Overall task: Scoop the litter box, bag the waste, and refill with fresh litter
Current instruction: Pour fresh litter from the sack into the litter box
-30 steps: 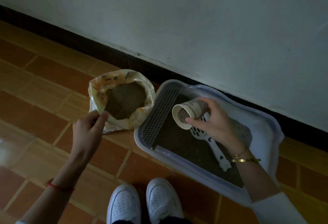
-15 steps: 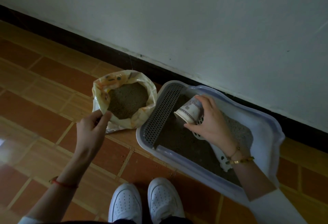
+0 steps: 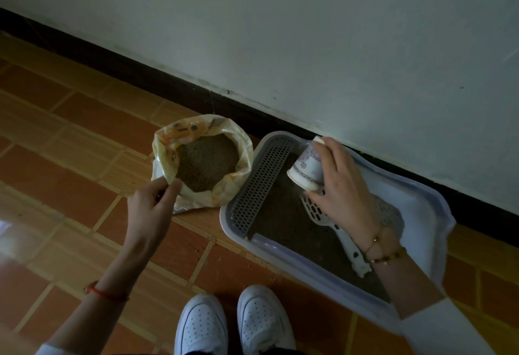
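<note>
A pale plastic litter box (image 3: 421,214) lies on the floor by the wall, with dark litter inside and a grey perforated grate (image 3: 261,183) at its left end. My right hand (image 3: 342,183) grips a patterned paper cup (image 3: 306,169), tipped mouth-down over the litter. A white slotted scoop (image 3: 337,231) rests in the box under that hand. To the left stands an open yellowish bag of fresh litter (image 3: 207,163). My left hand (image 3: 151,205) pinches the bag's near rim.
A white wall with a black baseboard (image 3: 140,73) runs diagonally behind the box and bag. The floor is brown tile (image 3: 70,186). My two white shoes (image 3: 233,323) stand close to the box's near edge. A few litter grains are scattered on the tiles.
My right hand has turned the cup from mouth-sideways to mouth-down over the litter. The left hand has stayed on the bag's rim.
</note>
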`<action>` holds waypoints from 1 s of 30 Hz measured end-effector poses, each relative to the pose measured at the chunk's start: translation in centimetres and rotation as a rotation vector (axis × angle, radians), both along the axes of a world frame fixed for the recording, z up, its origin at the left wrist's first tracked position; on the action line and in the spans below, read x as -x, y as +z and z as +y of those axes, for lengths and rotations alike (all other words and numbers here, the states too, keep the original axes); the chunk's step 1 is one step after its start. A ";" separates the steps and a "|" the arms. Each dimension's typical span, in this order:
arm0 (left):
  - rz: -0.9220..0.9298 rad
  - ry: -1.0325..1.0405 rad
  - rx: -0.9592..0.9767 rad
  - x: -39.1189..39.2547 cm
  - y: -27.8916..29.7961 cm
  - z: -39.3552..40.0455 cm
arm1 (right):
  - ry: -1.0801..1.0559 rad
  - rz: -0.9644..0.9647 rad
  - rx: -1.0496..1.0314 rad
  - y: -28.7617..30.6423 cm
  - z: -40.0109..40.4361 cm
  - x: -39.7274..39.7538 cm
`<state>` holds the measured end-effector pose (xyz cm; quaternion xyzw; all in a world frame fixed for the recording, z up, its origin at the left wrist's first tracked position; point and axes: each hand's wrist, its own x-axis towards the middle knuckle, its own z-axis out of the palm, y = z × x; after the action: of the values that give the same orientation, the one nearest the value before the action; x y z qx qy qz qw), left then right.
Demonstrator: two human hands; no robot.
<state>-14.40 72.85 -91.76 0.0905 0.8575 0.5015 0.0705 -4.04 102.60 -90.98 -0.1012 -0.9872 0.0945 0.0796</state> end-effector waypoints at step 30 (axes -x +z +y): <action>-0.039 0.030 -0.024 0.8 -1.0 -0.8 | 0.438 -0.159 -0.147 -4.2 -14.0 16.1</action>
<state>-15.18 72.09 -92.80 0.0688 0.8513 0.5142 0.0788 -20.17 88.63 -95.14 0.1141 -0.9929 0.0291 -0.0136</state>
